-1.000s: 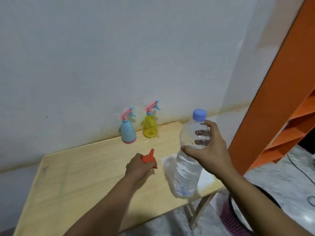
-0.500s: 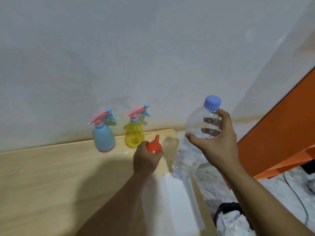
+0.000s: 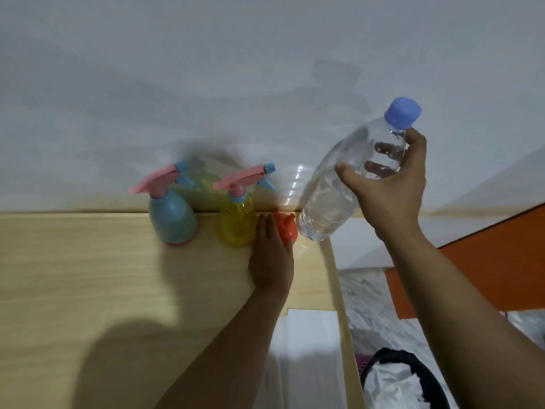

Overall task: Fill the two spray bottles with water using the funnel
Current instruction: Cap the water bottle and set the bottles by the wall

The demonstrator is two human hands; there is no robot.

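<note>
Table (image 3: pixel 88 276), wood, against wall. Right hand (image 3: pixel 389 190) wrapped round capped water bottle (image 3: pixel 348 184), tilted, held above table's far corner. Blue sprayer (image 3: pixel 172 215), yellow sprayer (image 3: pixel 236 222) upright by wall. Left hand (image 3: pixel 271 255) clasps orange funnel (image 3: pixel 286 228) beside yellow sprayer

Funnel (image 3: pixel 285 229) in left hand (image 3: pixel 272 255), bottle (image 3: pixel 354 178) in right hand (image 3: pixel 389 190).

Left hand (image 3: pixel 272 255) with funnel (image 3: pixel 285 228) nearer yellow spray bottle (image 3: pixel 237 221).

A plain home room: bare white wall (image 3: pixel 206 69), light wooden table (image 3: pixel 73 276), orange shelving (image 3: pixel 472 278), marble-patterned floor (image 3: pixel 365 296).
</note>
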